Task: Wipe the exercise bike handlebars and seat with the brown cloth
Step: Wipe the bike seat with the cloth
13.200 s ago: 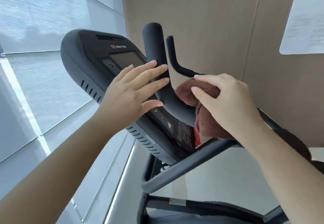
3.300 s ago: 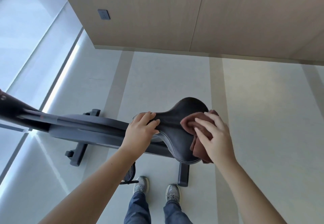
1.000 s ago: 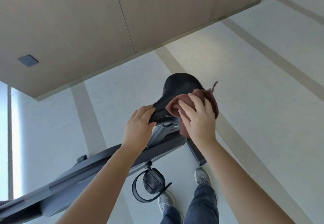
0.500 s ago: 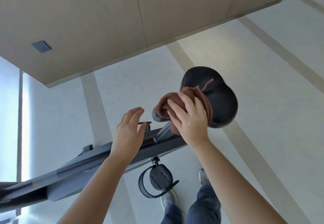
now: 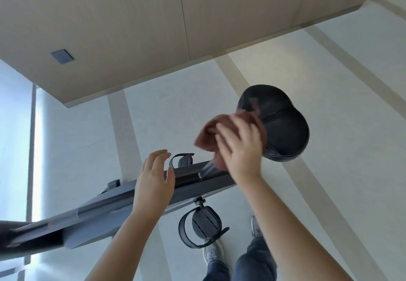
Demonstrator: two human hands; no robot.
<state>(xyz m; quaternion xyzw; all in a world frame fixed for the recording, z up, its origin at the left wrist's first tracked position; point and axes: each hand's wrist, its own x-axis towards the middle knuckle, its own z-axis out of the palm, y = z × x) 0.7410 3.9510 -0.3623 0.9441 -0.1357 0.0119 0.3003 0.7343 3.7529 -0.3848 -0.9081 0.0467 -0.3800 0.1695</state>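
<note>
Pale floor and a wood-panelled wall fill most of what I see. The grey frame of the exercise bike slants up from the lower left toward the black seat, whose wide back end lies bare on the right. A strapped pedal hangs below the frame, near my shoes. The handlebars are out of view.

The brown cloth is bunched over the narrow front of the seat, a loose corner flicking up over the leather. My right hand sits on top, fingers curled over the bundle and gripping it. The hand is blurred, so I cannot tell whether the cloth presses on the seat or is just above it. My left hand hovers over the frame, fingers straight and slightly apart, holding nothing; whether it touches the frame I cannot tell.

I judge I am working on the seat. With nothing steadying it, a hard stroke could twist it or rock the bike. The cloth is a lump, not a flat pad, so it may skip patches. The loose corner could snag on the post, or the bundle could slip from my grip and drop to the floor
</note>
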